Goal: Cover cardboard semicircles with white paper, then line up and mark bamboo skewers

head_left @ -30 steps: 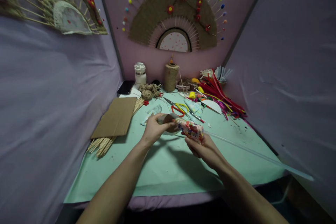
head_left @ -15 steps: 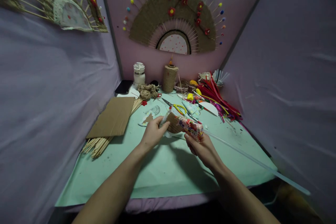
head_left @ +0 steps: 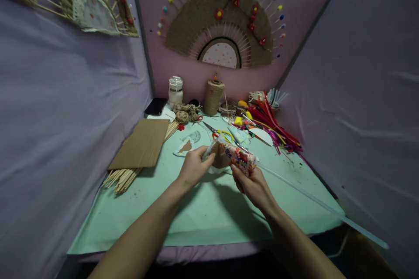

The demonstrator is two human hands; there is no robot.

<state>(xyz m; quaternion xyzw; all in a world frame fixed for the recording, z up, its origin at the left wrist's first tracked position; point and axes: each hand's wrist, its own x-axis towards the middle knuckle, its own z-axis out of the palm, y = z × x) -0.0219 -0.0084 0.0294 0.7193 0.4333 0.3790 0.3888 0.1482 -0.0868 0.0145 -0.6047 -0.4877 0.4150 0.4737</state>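
Note:
My left hand point(head_left: 195, 166) pinches a small brown cardboard piece point(head_left: 221, 158) with pale fabric around its edge, holding it above the middle of the table. My right hand point(head_left: 251, 183) is wrapped round a flower-patterned glue gun point(head_left: 238, 157). A long translucent glue stick point(head_left: 307, 196) runs from the back of the gun toward the lower right. The gun's front end is at the cardboard piece; its tip is hidden. Just beyond my hands lie scissors point(head_left: 224, 134) with yellow handles. Left of them is a fabric-edged cardboard scrap point(head_left: 185, 147) beside a clear protractor point(head_left: 193, 137).
A cardboard sheet point(head_left: 140, 144) covers part of a bundle of thin sticks point(head_left: 126, 179) on the left. Farther back stand a white jar point(head_left: 176, 90) and a twine spool point(head_left: 214, 97). Red pipe cleaners point(head_left: 273, 124) lie right. A decorated fan point(head_left: 193, 22) hangs on the back wall.
The view has shifted slightly, so the scene sits a little to the right. The cardboard piece has turned slightly in my left hand. Both grips are kept.

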